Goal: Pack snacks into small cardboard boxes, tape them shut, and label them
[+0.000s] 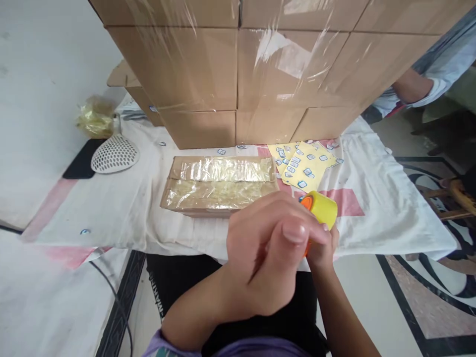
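In the head view, one left hand (pixel 266 253) was curled, thumb pressed to fingers; whether it pinched anything, I could not tell. One right hand (pixel 326 248) gripped one tape dispenser (pixel 326 208) near the right end of one taped carton (pixel 219 193). Two yellow sheets (pixel 305 171) lay beside the carton.

1 head view, forward and down

A white cloth (pixel 141 208) with pinkish-red patches covers the tabletop (pixel 383 218). At its back stands a stack of cardboard boxes (pixel 197 69); in front lies a taped box (pixel 219 193), yellow sheets (pixel 299 168) just beside it. Leftward, a holed white piece (pixel 114 154) overlaps a flat black slab (pixel 80 161).
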The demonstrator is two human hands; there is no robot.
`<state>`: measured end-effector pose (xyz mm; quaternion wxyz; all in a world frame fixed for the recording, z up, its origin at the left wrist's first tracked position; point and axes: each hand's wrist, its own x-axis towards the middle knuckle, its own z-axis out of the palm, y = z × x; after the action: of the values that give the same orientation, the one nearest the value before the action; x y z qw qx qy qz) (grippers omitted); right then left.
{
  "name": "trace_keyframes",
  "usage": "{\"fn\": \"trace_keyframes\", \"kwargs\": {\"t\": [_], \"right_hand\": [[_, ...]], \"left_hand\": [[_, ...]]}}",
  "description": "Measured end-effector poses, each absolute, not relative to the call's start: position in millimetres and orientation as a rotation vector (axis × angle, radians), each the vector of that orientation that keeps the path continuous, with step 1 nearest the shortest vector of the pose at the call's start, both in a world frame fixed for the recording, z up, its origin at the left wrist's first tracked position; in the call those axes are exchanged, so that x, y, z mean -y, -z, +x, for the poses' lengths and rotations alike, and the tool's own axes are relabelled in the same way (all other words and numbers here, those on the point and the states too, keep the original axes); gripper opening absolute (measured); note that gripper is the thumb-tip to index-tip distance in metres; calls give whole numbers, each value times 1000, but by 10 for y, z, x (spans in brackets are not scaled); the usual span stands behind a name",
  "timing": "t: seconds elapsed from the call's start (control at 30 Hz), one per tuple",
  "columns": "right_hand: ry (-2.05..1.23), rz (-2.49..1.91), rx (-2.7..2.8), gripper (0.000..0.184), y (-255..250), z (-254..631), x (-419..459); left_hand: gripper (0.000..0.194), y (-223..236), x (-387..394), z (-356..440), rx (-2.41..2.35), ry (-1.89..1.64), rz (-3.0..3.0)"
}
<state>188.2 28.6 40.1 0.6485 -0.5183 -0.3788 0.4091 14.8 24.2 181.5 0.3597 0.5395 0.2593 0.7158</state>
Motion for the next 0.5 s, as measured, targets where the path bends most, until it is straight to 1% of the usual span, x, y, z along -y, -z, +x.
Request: {"fn": "trace_keyframes", "kwargs": {"t": [0.2,0.4,0.5], "right_hand": [[-936,-1209,859,36,-442,1876,-260],[-916,-1239,862,31,-476,1867,-270],[-902,-1234,847,33,-465,1870,-274]], "left_hand": [[36,-1730,-344,162,-680,-1829,1368],[36,-1726,-381,147,-658,-1839,1377],[35,-1717,-388,128,-639,-1843,1410]]}}
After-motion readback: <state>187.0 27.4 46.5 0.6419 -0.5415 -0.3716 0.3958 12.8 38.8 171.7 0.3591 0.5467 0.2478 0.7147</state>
